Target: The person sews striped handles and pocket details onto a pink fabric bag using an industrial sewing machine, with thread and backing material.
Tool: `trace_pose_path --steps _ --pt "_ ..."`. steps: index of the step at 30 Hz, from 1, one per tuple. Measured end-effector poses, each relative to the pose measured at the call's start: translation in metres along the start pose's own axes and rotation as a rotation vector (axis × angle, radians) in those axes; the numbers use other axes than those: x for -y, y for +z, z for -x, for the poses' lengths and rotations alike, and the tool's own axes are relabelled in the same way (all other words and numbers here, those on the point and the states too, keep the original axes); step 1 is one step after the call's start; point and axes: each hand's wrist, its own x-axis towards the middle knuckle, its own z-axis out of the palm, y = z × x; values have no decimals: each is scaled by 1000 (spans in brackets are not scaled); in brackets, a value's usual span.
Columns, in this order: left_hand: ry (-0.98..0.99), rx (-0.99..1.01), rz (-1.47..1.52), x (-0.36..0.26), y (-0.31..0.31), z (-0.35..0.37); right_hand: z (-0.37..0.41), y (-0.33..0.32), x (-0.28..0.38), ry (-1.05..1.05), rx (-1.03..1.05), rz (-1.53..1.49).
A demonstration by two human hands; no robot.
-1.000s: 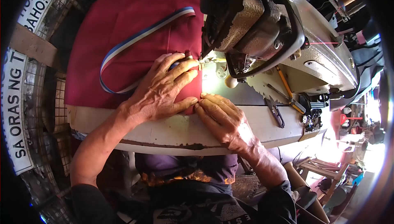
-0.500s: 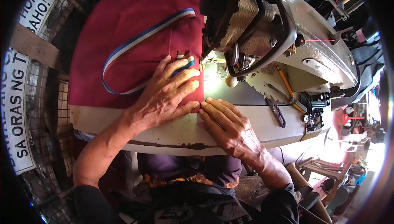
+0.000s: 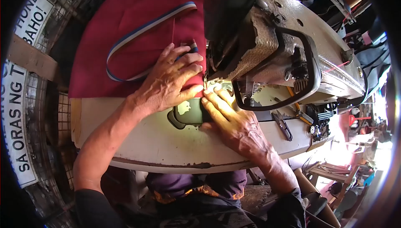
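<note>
A dark red cloth (image 3: 100, 61) lies flat on the sewing table, its right edge running under the sewing machine (image 3: 261, 40). On it curves a loop of blue, white and red striped ribbon (image 3: 133, 35). My left hand (image 3: 165, 81) rests open on the cloth, fingers spread over the ribbon's end near the cloth's right edge. At the cloth's near right corner, beside the lit needle area, my right hand (image 3: 236, 121) lies with its fingers stretched out. Its fingertips appear to touch that corner. The machine's head hides part of the needle and the presser foot.
Thread snips (image 3: 282, 127) and an orange-handled tool (image 3: 304, 117) lie right of my right hand. A black bobbin winder (image 3: 321, 121) sits at the table's right end. White lettered signs (image 3: 16, 123) hang on wire mesh at left.
The cloth and both hands have moved away from me, past the needle. Its near edge lies farther up, and a metal cover plate in the table now shows. My view has shifted slightly.
</note>
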Motion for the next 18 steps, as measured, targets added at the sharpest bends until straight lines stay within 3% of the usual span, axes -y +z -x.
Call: trace_pose_path --steps 4,5,7,8,9,11,18 --pt "-25 24 25 10 0 -8 47 -37 5 200 -119 196" --pt "-21 31 12 11 2 -8 73 -46 -2 343 -165 215" --pt "-12 48 -11 12 4 -6 125 -52 -34 452 -486 348" --pt "-5 66 -16 12 4 -7 137 -55 -38 620 -600 308" --pt "2 80 -24 12 3 -8 156 -56 -56 620 -618 521" --pt "18 83 -41 12 3 -9 176 -45 -85 680 -683 565" --pt "-4 88 -28 9 3 -7 178 -33 -84 709 -809 456"
